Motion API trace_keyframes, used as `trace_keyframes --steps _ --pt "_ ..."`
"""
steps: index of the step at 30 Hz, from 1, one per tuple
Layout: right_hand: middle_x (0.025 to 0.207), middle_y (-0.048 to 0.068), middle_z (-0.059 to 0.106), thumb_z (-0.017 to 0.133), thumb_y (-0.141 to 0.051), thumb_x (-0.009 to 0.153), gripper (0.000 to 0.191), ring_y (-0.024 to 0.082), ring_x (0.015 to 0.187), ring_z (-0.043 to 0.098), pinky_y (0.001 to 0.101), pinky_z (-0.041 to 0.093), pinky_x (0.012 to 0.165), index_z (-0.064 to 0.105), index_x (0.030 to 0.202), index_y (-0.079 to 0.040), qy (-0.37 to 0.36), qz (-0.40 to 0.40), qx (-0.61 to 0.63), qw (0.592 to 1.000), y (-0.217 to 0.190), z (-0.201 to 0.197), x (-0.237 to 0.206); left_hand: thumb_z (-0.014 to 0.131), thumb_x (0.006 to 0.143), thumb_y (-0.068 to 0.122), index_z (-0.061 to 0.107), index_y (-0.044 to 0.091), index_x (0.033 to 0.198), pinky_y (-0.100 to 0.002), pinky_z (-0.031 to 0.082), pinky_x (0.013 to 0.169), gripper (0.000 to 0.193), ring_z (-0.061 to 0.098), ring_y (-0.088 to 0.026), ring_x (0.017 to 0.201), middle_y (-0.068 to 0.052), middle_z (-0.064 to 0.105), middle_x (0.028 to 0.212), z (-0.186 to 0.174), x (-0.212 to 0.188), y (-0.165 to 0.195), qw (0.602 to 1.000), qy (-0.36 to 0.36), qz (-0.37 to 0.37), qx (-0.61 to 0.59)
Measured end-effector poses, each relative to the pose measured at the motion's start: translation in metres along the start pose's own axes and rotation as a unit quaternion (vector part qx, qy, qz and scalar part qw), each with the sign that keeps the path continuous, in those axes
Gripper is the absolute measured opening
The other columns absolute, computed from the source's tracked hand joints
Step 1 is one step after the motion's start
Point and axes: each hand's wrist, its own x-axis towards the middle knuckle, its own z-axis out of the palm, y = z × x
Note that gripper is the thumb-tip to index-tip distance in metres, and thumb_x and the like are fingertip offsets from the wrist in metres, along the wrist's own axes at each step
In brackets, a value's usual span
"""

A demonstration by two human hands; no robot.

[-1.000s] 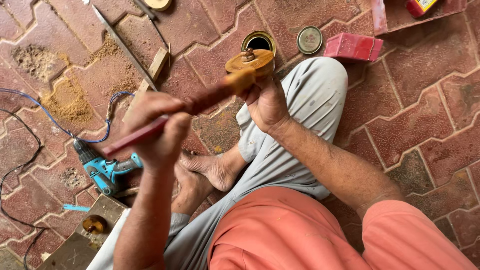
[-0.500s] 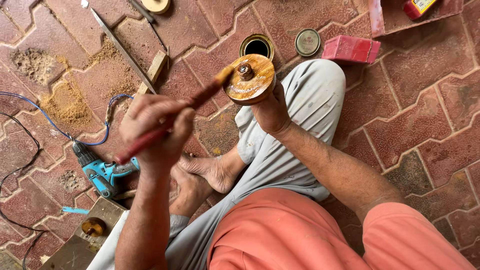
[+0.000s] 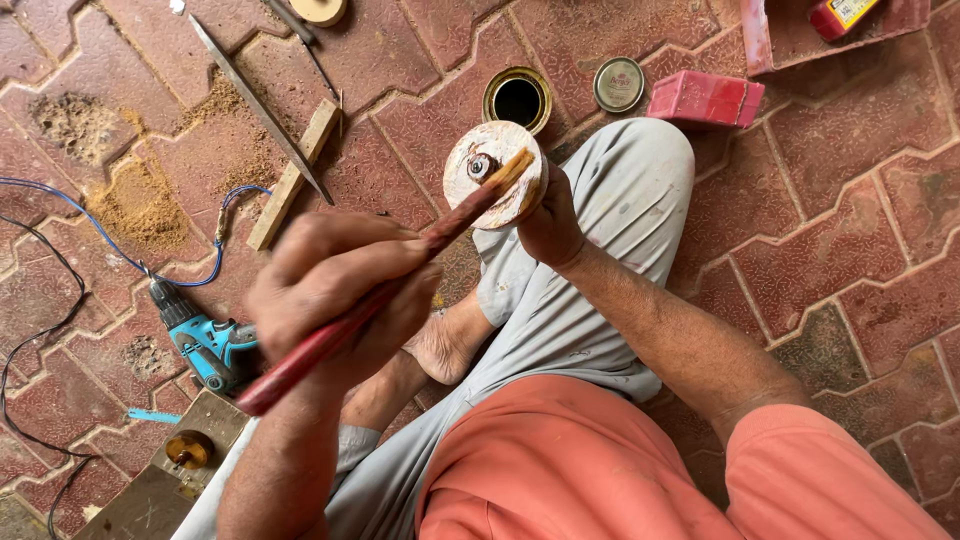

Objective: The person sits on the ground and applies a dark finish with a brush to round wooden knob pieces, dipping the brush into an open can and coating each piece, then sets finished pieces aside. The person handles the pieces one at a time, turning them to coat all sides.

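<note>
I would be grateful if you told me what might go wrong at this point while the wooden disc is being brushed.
1. The brush in the left hand works over the grey trouser knee; drips may well stain it.
2. The right hand holds the wooden disc by its edge only, so it could slip.
3. The open tin sits beside the knee and might get knocked over.

a single head-worn camera looks steeply down from above the seated person, facing their lap and the red paved floor [image 3: 860,230] beyond the knees. it sits close: the left hand [image 3: 340,290] and right hand [image 3: 550,225] fill the centre of the frame. no second view exists, so no part of the scene is shared.
</note>
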Motion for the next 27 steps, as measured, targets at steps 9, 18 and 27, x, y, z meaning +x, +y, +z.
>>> trace_keyframes --steps 9,18,27 --pt "0.116 0.008 0.074 0.051 -0.017 0.112 0.029 0.012 0.108 0.066 0.0281 0.056 0.096 0.064 0.13 0.003 0.014 0.016 -0.028 0.999 0.001 -0.003 -0.001 0.085 0.09 0.002 0.071 0.007 0.1 -0.031 0.057 0.068 0.017 0.071 -0.018 0.079 -0.008 0.069 0.092 -0.028 0.019 0.011 0.993 -0.07 -0.033 0.092" --pt "0.122 0.005 0.072 0.048 -0.022 0.111 0.034 0.01 0.114 0.065 0.0277 0.054 0.102 0.061 0.132 0.001 0.025 0.026 0.001 0.999 -0.004 -0.002 0.003 0.085 0.089 0.002 0.074 0.006 0.102 -0.031 0.057 0.072 0.018 0.071 -0.019 0.082 -0.008 0.07 0.094 -0.017 0.013 -0.004 0.991 -0.111 0.009 0.075" --pt "0.121 0.003 0.068 0.06 -0.03 0.11 0.037 0.008 0.112 0.063 0.0261 0.054 0.099 0.059 0.132 0.0 0.013 0.017 0.001 1.0 -0.011 0.008 0.003 0.083 0.08 0.0 0.069 0.002 0.094 -0.036 0.06 0.069 0.02 0.071 -0.025 0.079 -0.011 0.066 0.088 -0.005 -0.002 -0.001 0.998 -0.012 0.066 -0.013"
